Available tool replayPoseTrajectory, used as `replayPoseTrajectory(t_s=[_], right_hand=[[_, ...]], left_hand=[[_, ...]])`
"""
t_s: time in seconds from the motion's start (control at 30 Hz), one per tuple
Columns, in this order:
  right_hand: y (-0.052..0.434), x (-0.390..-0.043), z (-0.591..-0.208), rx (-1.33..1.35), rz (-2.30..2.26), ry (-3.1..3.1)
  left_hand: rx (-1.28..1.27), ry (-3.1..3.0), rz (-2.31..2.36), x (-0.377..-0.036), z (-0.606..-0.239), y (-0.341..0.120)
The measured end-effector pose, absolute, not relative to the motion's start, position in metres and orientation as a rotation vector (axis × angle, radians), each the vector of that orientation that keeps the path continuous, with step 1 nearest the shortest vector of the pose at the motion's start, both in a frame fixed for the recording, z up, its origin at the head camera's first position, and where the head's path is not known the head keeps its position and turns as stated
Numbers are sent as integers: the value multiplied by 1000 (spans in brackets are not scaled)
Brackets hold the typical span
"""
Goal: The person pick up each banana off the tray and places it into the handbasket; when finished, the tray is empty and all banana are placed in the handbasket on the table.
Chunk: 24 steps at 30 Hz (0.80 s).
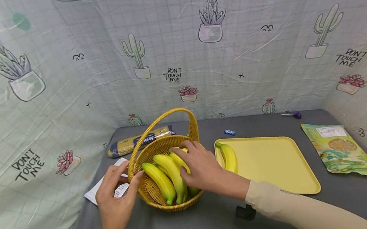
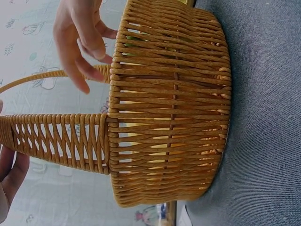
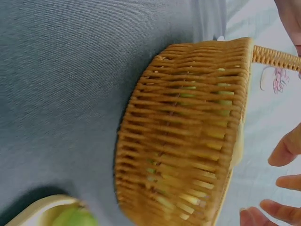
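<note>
At the far left of the head view a white paper (image 1: 98, 188) lies on the grey counter (image 1: 188, 226), partly under the left hand (image 1: 113, 198). That hand sits at lower left of centre, its fingers loosely extended with the tips against the rim of the woven basket (image 1: 155, 196), beside the foot of its arched handle (image 1: 157, 122); it steadies the basket, not wrapping it. Above it, toward the backdrop, lies a long clear-wrapped packet (image 1: 139, 139).

In the middle of the frame the basket holds 3 bananas (image 1: 168, 176) lying side by side. The right hand (image 1: 200, 165) reaches in from the lower right and rests over the rightmost banana, fingers bent down onto it; whether they have closed round it cannot be told, since the hand hides its own grip. The left wrist view shows only spread fingers above the rim.

Right of the basket, a yellow tray (image 1: 276, 164) carries 1 banana (image 1: 229, 157) near its left edge. Judging by this, 1 fruit is across and 3 remain in the basket, though the direction of the transfer cannot be read from the pictures.

Farther right lie a small blue wrapper (image 1: 229, 132), a purple item (image 1: 295, 115) and a printed pouch (image 1: 340, 150).
</note>
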State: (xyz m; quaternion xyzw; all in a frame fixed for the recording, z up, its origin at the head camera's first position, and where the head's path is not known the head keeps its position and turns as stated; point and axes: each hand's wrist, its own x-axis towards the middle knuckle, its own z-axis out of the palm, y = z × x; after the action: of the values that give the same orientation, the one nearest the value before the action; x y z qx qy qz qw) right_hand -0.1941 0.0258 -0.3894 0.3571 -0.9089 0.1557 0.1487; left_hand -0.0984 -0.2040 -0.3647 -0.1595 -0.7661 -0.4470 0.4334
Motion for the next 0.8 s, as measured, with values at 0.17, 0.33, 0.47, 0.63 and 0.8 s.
replayPoseTrajectory(t_s=[0.17,0.33,0.47,0.63,0.8], right_hand=[[47,-194,-393,977,485,-2567],[70,-197,-397,913,534,-2538],[88,-200,-401,866,558,-2514],[106,-201,-405,819,577,-2516],[120,-202,-410,764,568,-2549]], left_hand=[[-394,-1908,-1112,-98,-364,-203],[-398,-1906,-1118,-98,-364,-203],[-398,-1906,-1120,-99,-365,-203],[-387,-1904,-1118,-98,-367,-203],[-383,-1911,-1122,-97,-367,-203]])
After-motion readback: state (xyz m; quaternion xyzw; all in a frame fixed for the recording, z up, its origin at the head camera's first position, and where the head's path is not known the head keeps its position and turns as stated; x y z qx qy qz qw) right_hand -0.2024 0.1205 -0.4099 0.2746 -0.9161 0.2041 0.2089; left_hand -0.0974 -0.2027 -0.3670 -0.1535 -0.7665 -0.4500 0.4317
